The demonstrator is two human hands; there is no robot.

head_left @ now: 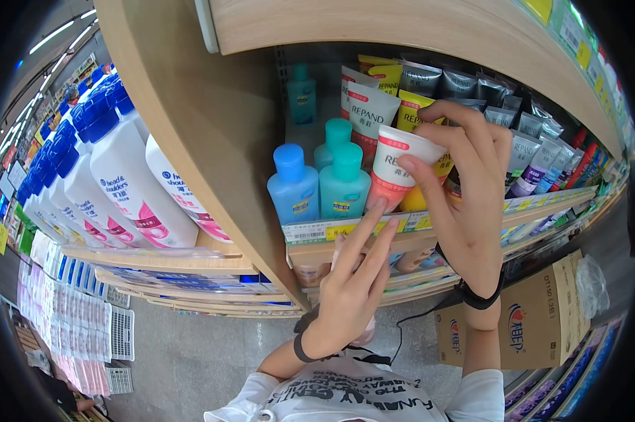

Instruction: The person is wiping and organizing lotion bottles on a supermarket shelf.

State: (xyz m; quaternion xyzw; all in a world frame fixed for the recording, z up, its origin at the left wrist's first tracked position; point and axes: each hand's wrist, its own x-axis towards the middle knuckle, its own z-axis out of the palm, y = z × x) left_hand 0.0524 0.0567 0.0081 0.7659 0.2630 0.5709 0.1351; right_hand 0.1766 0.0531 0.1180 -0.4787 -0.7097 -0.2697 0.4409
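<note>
A white and coral REPAND tube (393, 171) stands tilted at the front of the shelf. My right hand (465, 169) pinches its upper right side between thumb and fingers. My left hand (353, 285) is below, fingers spread, its fingertips at the tube's lower end and the shelf's label strip. Left of the tube are a teal bottle (344, 184) and a blue bottle (293, 186). Behind it stands another white and red tube (370, 116). A yellow tube (411, 110) is partly behind my right fingers.
Grey tubes (460, 83) fill the shelf's back right. White bottles with blue caps (131, 176) line the shelf at left, past a wooden divider (184, 112). A cardboard box (518, 316) lies on the floor at lower right. Part of another person (61, 394) shows at lower left.
</note>
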